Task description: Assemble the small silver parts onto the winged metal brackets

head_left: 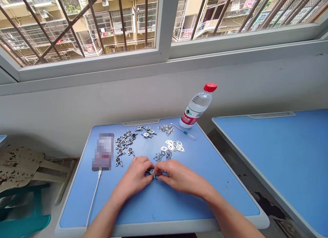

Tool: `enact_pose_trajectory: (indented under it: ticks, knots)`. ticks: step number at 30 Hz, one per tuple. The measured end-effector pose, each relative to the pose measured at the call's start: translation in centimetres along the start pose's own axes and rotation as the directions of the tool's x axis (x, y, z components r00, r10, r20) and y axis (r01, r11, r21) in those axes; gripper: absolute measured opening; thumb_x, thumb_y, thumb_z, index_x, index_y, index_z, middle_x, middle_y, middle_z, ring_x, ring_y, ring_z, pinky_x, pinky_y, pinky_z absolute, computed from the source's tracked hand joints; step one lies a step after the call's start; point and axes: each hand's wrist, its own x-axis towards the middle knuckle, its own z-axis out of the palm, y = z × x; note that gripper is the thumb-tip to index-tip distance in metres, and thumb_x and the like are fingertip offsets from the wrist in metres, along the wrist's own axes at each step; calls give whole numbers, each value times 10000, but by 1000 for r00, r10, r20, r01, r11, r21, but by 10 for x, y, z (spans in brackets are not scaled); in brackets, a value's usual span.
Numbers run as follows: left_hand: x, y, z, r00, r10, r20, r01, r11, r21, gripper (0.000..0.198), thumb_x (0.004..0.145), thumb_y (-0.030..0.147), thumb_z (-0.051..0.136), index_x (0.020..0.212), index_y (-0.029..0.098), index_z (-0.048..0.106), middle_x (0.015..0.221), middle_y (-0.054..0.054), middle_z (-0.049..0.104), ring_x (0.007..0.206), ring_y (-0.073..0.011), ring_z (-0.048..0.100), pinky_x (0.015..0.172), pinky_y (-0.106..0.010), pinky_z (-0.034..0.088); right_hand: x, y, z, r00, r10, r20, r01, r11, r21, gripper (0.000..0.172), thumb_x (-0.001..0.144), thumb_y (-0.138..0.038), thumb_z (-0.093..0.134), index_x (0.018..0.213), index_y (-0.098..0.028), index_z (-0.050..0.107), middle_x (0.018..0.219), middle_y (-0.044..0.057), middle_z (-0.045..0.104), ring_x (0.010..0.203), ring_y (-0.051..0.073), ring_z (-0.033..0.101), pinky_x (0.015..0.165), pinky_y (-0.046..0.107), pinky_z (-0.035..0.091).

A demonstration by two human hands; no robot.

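Part-filled water bottle point(196, 108) with red cap point(210, 87) is stood on blue counter point(153, 210). Small metal fitting point(152, 172) is pinched between left grip point(133, 176) and right grip point(178, 175), both closed.

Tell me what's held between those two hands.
A small metal fitting shows between the left hand and the right hand. They cover most of it, so its full shape and whatever lies beneath it cannot be seen.
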Motion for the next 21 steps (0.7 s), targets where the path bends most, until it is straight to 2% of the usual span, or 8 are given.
enact_pose_trajectory:
  ticks: [6,10,21]
  knots:
    - [0,-2,1,999,22,-28,-22,1000,-16,171,801,48,507,753,205,556,811,13,553,837,-170,526,789,-315,382,0,-3,7,1000,-27,-3,26,994,-105,150,860,-67,511,886,-202,572,828,11,670,749,175,597,618,261,344]
    - [0,-4,2,999,30,-31,-30,1000,-7,175,806,42,501,781,207,553,817,16,552,828,-167,525,785,-315,371,1,0,10,999,-20,-29,16,992,-125,146,866,-64,491,862,-199,545,823,11,658,729,167,579,609,263,325]
    - [0,-5,3,999,22,-26,-22,1000,14,157,824,52,530,785,203,551,827,20,552,837,-168,526,792,-315,376,-1,1,9,1000,-26,3,26,990,-142,177,867,-38,453,808,-198,499,787,0,618,682,145,516,595,259,314]
